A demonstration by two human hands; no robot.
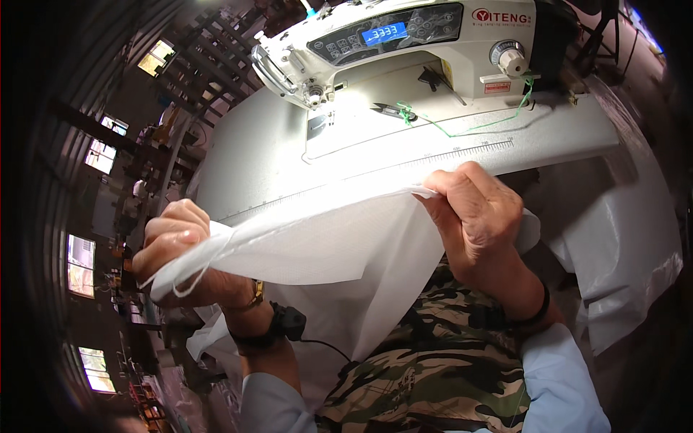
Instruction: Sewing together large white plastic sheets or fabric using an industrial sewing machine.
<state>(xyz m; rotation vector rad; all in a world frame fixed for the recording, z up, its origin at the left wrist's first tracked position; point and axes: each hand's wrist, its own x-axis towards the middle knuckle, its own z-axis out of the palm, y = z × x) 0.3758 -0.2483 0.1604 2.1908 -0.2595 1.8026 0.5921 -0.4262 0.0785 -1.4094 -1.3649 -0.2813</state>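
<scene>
A sheet of white fabric (325, 249) is stretched between my two hands in front of the sewing table's near edge. My left hand (177, 234) is closed round its left end, where a folded edge and a loose white cord (191, 281) stick out. At the upper right corner, my right hand (473, 209) pinches the fabric between thumb and fingers. The lower part of the cloth hangs down toward my lap. Beyond it stands a white sewing machine (462, 65) with a lit display; its needle area (321, 108) is apart from the cloth.
On the pale sewing table (245, 144), thread snips (393, 110) lie by a green thread (469, 133) that runs to the machine. A printed ruler scale (455, 149) follows the near edge. More white sheeting (621, 245) drapes down at the right.
</scene>
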